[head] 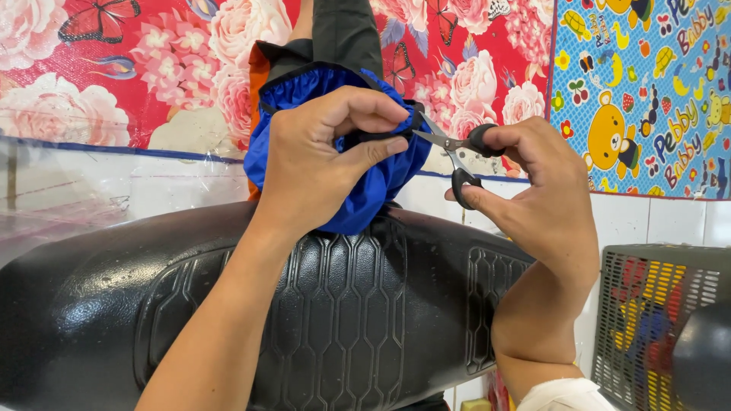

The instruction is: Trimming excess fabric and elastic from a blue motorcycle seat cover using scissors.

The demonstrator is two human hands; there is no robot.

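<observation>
My left hand (320, 164) pinches the black-edged rim of a blue fabric piece (381, 186) that is bunched up above a black seat. A black strip and an orange layer of the same garment rise behind it. My right hand (537, 190) holds small black-handled scissors (457, 152), fingers through the loops. The blades point left and meet the fabric edge right beside my left thumb and forefinger.
A black textured motorcycle seat (343, 320) fills the lower half. Red flowered mats (152, 68) and a blue cartoon mat (647, 91) lie on the white tiled floor. A grey mesh crate (655, 312) stands at the lower right, next to a dark round object (704, 358).
</observation>
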